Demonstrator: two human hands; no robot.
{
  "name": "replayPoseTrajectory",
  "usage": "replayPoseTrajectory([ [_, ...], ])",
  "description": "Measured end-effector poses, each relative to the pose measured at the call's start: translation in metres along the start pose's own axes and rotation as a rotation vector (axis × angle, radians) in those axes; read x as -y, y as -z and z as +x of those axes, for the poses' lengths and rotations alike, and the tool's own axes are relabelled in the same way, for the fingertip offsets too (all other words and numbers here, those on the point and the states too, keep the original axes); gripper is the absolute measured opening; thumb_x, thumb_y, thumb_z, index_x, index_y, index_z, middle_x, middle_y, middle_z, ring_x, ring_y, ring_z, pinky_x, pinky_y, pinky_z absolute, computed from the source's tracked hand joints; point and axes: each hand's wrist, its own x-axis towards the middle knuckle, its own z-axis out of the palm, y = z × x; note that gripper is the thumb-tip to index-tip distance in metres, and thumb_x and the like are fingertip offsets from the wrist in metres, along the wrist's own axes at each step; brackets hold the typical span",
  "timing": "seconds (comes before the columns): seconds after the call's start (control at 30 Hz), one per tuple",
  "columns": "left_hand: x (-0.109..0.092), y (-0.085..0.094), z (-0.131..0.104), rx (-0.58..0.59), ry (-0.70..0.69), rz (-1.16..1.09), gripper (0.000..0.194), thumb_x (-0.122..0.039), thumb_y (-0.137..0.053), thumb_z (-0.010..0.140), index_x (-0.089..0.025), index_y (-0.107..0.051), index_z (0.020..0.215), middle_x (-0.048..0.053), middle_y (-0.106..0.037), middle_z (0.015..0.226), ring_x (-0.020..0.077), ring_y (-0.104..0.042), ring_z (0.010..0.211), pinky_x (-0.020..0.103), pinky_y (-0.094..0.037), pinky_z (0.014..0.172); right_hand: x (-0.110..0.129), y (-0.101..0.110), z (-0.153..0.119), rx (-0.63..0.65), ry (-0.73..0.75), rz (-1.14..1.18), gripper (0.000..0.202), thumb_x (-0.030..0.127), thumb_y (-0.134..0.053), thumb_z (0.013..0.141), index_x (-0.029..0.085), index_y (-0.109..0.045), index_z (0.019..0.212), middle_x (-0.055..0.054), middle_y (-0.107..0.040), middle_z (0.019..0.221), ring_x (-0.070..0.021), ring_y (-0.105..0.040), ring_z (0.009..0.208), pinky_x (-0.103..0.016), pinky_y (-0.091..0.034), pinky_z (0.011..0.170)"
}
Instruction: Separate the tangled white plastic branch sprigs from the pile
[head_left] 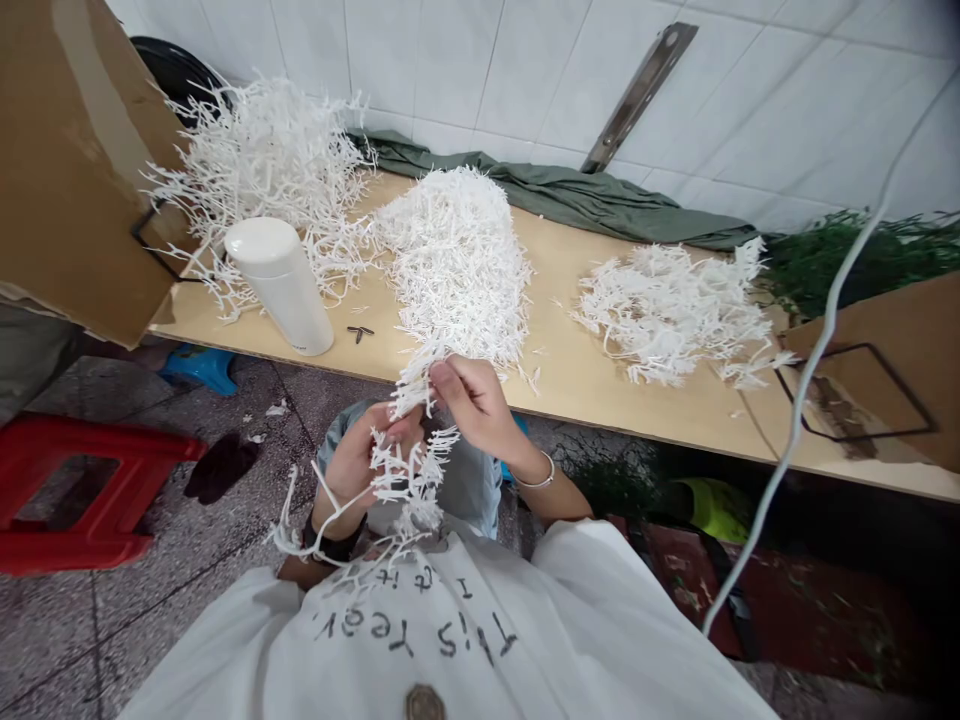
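Observation:
A white branching plastic sprig (409,470) hangs between my two hands over my lap, just off the table's front edge. My left hand (360,455) is closed around its middle, with a long bare stem trailing over the wrist. My right hand (476,400) pinches the upper end between thumb and forefinger. Just beyond my fingers, a heap of small white plastic bits (461,260) spreads on the table. Tangled white branches (262,160) are piled at the back left, and a smaller pile of white sprigs (675,310) lies to the right.
A white bottle (281,290) stands upright at the left, beside several small dark pieces (360,333) on the wooden table (555,370). Green cloth (585,200) lies along the tiled wall. A pale cable (817,340) hangs at the right. A red stool (82,490) stands on the floor.

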Motion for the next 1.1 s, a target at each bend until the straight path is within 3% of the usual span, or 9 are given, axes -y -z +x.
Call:
replayPoseTrajectory([
  [0.17,0.001,-0.006,-0.003,-0.01,-0.015,0.13,0.044,-0.037,-0.058,0.076,-0.018,-0.03,0.048,-0.006,-0.026,0.039,0.0038,-0.027,0.034,0.019,-0.02,0.036,0.009,0.001,0.003,-0.229,0.04,-0.017,0.049,0.036,-0.046,0.091,0.018,-0.032,0.047,0.006,-0.028,0.045,-0.0043,-0.026,0.042,-0.024,-0.021,0.044],
  [0.4,-0.002,-0.02,0.0,0.034,0.003,0.128,0.045,-0.041,-0.063,0.071,-0.019,-0.031,0.047,-0.008,-0.025,0.038,0.0041,-0.022,0.032,0.02,-0.017,0.033,0.021,0.0,0.008,-0.488,0.008,-0.077,0.048,0.04,-0.047,0.091,0.02,-0.04,0.048,0.004,-0.039,0.042,-0.0059,-0.037,0.04,-0.025,-0.029,0.042],
  [0.47,-0.002,-0.016,-0.005,0.034,-0.003,0.134,0.047,-0.04,-0.062,0.072,-0.019,-0.029,0.046,-0.007,-0.023,0.038,0.0044,-0.021,0.032,0.02,-0.015,0.033,0.011,0.023,0.017,-0.69,0.047,-0.086,0.047,0.044,-0.049,0.088,0.021,-0.038,0.049,0.004,-0.037,0.044,-0.007,-0.036,0.041,-0.026,-0.028,0.042],
  [0.5,-0.002,-0.012,-0.009,0.027,-0.016,0.136,0.049,-0.04,-0.062,0.074,-0.019,-0.028,0.044,-0.007,-0.022,0.038,0.0046,-0.02,0.032,0.021,-0.013,0.033,0.005,0.04,0.024,-0.926,0.137,-0.079,0.047,0.047,-0.05,0.086,0.022,-0.036,0.05,0.004,-0.034,0.045,-0.0077,-0.034,0.041,-0.026,-0.027,0.042],
  [0.63,-0.006,-0.003,-0.02,-0.092,-0.175,0.111,0.053,-0.04,-0.06,0.075,-0.019,-0.023,0.043,-0.007,-0.016,0.037,0.0056,-0.021,0.031,0.02,-0.013,0.032,-0.024,0.106,0.054,-1.239,0.288,-0.183,0.039,0.051,-0.033,0.091,0.025,-0.032,0.062,0.003,-0.033,0.057,-0.0105,-0.033,0.046,-0.029,-0.028,0.048],
  [0.73,-0.01,-0.004,-0.015,-0.097,-0.191,0.08,0.049,-0.037,-0.06,0.075,-0.019,-0.025,0.044,-0.007,-0.017,0.036,0.006,-0.022,0.03,0.019,-0.016,0.032,-0.046,0.115,0.07,-0.704,0.039,-0.724,0.025,0.045,-0.043,0.088,0.021,-0.052,0.086,-0.008,-0.058,0.081,-0.0219,-0.055,0.077,-0.04,-0.043,0.069],
  [0.83,-0.011,-0.006,-0.008,-0.067,-0.161,0.066,0.046,-0.035,-0.059,0.075,-0.02,-0.027,0.045,-0.007,-0.017,0.036,0.0064,-0.023,0.03,0.019,-0.02,0.033,-0.056,0.102,0.07,-0.24,-0.159,-0.949,0.027,0.042,-0.057,0.081,0.017,-0.06,0.088,-0.015,-0.064,0.099,-0.0317,-0.055,0.1,-0.05,-0.041,0.083],
  [1.0,-0.006,-0.002,0.001,-0.058,-0.106,0.1,0.043,-0.036,-0.059,0.073,-0.019,-0.03,0.047,-0.007,-0.024,0.037,0.0057,-0.025,0.031,0.019,-0.02,0.033,-0.024,0.073,0.038,0.125,-0.068,-0.249,0.042,0.049,-0.037,0.092,0.017,-0.064,0.093,-0.005,-0.067,0.084,-0.0126,-0.06,0.074,-0.029,-0.045,0.069],
  [1.1,0.0,0.0,0.007,-0.009,-0.089,0.133,0.042,-0.038,-0.059,0.074,-0.018,-0.034,0.048,-0.006,-0.028,0.038,0.0055,-0.026,0.032,0.019,-0.02,0.034,0.002,0.049,0.021,0.267,-0.031,-0.011,0.05,0.059,-0.036,0.089,0.016,-0.061,0.098,-0.003,-0.064,0.08,-0.0089,-0.056,0.067,-0.025,-0.042,0.062],
])
